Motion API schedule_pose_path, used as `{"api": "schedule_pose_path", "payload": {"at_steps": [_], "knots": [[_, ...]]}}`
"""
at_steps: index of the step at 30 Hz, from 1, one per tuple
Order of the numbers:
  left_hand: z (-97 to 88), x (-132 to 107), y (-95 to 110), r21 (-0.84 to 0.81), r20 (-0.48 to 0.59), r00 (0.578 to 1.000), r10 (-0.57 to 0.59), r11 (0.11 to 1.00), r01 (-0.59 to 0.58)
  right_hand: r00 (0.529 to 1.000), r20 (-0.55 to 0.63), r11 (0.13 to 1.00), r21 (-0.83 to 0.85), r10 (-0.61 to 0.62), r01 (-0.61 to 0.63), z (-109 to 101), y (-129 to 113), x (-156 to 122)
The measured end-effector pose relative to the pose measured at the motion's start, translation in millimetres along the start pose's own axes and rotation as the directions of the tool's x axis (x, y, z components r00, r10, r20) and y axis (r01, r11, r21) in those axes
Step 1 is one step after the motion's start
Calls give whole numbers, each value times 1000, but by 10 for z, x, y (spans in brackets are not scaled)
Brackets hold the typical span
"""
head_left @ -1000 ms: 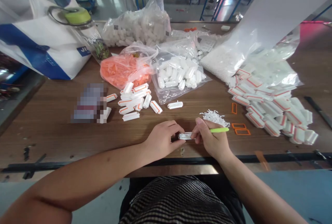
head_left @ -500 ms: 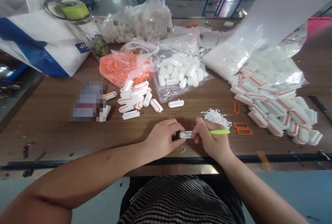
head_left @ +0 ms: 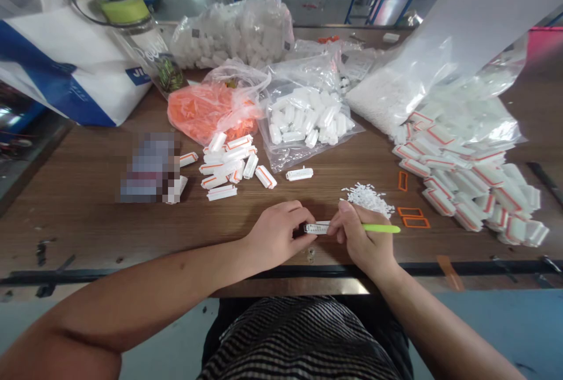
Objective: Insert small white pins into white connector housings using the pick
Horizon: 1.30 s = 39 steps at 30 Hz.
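My left hand (head_left: 279, 228) is closed, its thumb and fingers pinching one end of a small white plastic connector housing (head_left: 315, 228) with a row of tiny holes along it. My right hand (head_left: 363, 233) is wrapped round a slim tool with a lime-green handle (head_left: 382, 228). The tool's thin tip lies at the housing's upper edge; my fingers hide its middle. A heap of tiny white plastic pieces (head_left: 368, 199) lies just beyond my right hand. Another white housing (head_left: 299, 174) rests beyond my left hand. Several orange rectangular frames (head_left: 416, 223) lie to the right.
White housings with orange seals are piled at right (head_left: 466, 186) and left (head_left: 229, 166). Behind stand a bag of orange parts (head_left: 206, 111), a bag of white housings (head_left: 281, 160), a bag of white granules (head_left: 382, 98) and a green-lidded bottle (head_left: 143, 40). Black tape (head_left: 132, 274) edges the table.
My right hand and the green-handled tool have shifted slightly right, with more of the housing and the tool's tip showing. My left hand keeps its hold on the housing.
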<state>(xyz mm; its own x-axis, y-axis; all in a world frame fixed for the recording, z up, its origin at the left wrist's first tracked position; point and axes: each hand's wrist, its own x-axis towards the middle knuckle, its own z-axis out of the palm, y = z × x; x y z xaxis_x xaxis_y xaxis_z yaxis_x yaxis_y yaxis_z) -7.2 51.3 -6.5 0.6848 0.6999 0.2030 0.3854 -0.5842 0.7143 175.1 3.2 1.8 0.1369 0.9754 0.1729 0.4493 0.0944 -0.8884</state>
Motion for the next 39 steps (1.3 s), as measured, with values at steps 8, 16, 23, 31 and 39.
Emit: {"api": "schedule_pose_path", "payload": {"at_steps": [8,16,23,31,39], "knots": [[11,1,-16,-7,-11,1000,12,1000,-12,1000,2,1000,-23,3,-3,-3,12,-23],[8,0,-14,-9,9,1000,-8,1000,8,998,39,994,-93,-51,55,12,-27,-17],[19,1,-26,-8,-9,1000,9,1000,-9,1000,13,1000,6,-12,12,1,2,-49],[11,4,-17,-20,-12,1000,9,1000,-9,1000,9,999,32,-21,21,21,30,-46],[21,7,-21,-21,-21,1000,6,1000,-6,998,39,998,-19,-57,58,24,-15,-5]]}}
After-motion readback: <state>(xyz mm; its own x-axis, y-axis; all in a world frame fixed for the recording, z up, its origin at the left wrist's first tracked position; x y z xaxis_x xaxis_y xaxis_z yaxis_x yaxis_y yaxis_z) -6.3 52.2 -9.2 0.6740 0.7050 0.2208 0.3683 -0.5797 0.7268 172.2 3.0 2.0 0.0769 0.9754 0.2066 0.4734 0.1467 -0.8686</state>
